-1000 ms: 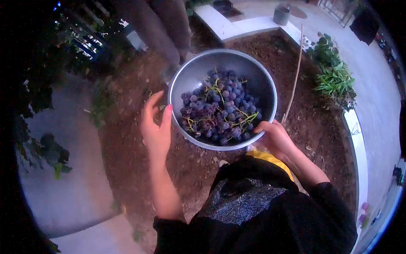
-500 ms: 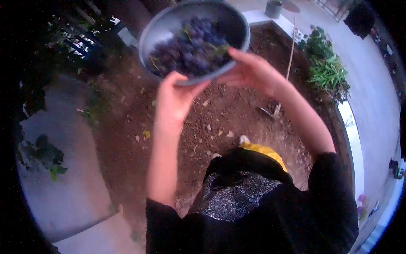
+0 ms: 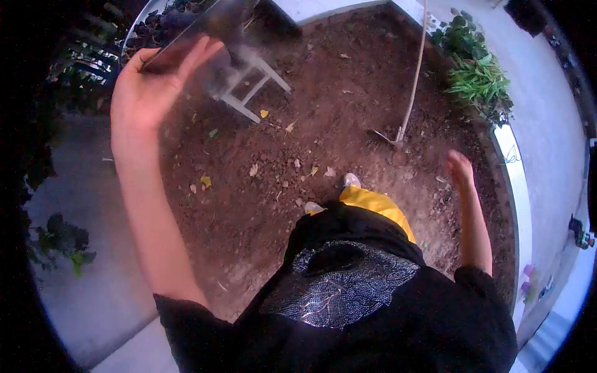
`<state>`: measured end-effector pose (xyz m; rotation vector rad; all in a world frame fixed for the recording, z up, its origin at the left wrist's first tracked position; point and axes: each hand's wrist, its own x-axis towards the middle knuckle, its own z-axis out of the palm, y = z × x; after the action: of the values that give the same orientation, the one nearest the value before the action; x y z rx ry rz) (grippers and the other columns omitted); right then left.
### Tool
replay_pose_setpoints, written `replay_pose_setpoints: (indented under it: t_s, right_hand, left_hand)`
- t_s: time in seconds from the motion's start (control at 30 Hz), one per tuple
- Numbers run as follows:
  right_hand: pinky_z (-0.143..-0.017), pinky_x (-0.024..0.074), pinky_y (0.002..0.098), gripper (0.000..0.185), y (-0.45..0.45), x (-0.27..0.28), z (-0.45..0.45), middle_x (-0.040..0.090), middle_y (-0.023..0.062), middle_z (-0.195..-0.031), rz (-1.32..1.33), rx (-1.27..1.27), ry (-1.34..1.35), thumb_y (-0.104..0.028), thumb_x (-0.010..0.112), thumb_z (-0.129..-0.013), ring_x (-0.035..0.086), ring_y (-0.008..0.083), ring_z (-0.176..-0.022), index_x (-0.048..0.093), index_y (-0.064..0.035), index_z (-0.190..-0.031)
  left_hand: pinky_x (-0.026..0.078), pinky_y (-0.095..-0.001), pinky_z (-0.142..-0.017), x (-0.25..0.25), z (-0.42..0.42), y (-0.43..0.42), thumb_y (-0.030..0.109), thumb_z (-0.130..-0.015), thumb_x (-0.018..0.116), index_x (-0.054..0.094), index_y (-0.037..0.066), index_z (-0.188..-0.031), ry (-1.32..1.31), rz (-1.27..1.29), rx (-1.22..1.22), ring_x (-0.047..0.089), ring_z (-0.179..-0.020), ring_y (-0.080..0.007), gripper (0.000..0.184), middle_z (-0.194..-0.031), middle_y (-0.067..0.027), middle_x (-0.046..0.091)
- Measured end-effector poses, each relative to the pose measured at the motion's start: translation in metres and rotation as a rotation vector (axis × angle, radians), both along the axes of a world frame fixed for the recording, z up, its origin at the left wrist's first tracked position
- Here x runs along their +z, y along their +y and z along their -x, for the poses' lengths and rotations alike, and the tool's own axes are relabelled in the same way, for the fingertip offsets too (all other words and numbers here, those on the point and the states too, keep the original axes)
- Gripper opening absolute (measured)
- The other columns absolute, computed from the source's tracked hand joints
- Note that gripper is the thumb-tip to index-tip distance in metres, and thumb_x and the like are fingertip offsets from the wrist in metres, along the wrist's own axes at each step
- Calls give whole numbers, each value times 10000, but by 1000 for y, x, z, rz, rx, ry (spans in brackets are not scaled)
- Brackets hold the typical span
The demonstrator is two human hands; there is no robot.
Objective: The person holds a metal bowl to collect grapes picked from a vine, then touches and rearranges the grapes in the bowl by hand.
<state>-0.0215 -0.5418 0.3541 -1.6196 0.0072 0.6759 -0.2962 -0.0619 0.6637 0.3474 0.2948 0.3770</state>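
My left hand (image 3: 149, 93) is raised at the upper left and closed on the near edge of a metal bowl (image 3: 138, 17), its fingers under the rim. Dark purple grapes (image 3: 168, 23) show inside the bowl, which is partly cut off by the frame's top edge. Out to the right, over the soil, my right hand (image 3: 460, 169) is off the bowl and holds nothing; its fingers look loose and stretched.
A wooden stool (image 3: 255, 96) stands on the bare soil (image 3: 336, 93) beyond the bowl. The hoe (image 3: 407, 109) has its blade on the ground and its handle upright. Green plants (image 3: 476, 81) grow by the white kerb (image 3: 517, 186). Paving (image 3: 93, 180) lies left.
The bowl of grapes has moved left, carried by my left hand. My right hand has let go of the bowl and dropped to the right side. The stool has come into view.
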Motion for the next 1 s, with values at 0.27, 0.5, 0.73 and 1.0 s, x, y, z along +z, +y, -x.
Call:
replay_pose_setpoints:
  t_s: [0.27, 0.5, 0.73, 1.0]
  right_hand:
    - [-460, 423, 268, 124, -181, -119, 67, 570, 96, -653, 797, -361, 74, -93, 614, -685, 555, 168, -555, 546, -11, -747]
    - [-521, 466, 268, 106, -139, -87, 77, 567, 78, -685, 470, -111, 210, -5, 584, -709, 552, 149, -592, 541, 17, -803]
    - [-522, 477, 281, 190, -130, -102, 67, 570, 65, -715, 555, 107, 154, -82, 593, -728, 578, 163, -603, 539, -10, -896]
    - [-557, 477, 264, 181, -110, -87, 70, 571, 31, -766, 544, 182, 224, -100, 539, -739, 568, 134, -633, 530, -68, -916]
  left_hand:
    - [304, -496, -948, 4, 3, 4, -39, -694, 359, 128, -125, -1206, 57, 119, 71, 51, -1209, -431, 568, -1306, -278, 37]
    - [295, -497, -951, 0, 13, 11, -48, -686, 352, 148, -122, -1204, 30, 75, 67, 47, -1211, -428, 561, -1311, -270, 34]
    - [300, -492, -950, -1, 23, 8, -33, -705, 356, 132, -98, -1219, 48, 97, 116, 51, -1214, -419, 564, -1310, -275, 18]
    - [310, -491, -942, -5, 35, 11, 2, -746, 353, 107, -81, -1230, 7, 176, 135, 75, -1214, -410, 549, -1308, -280, 7]
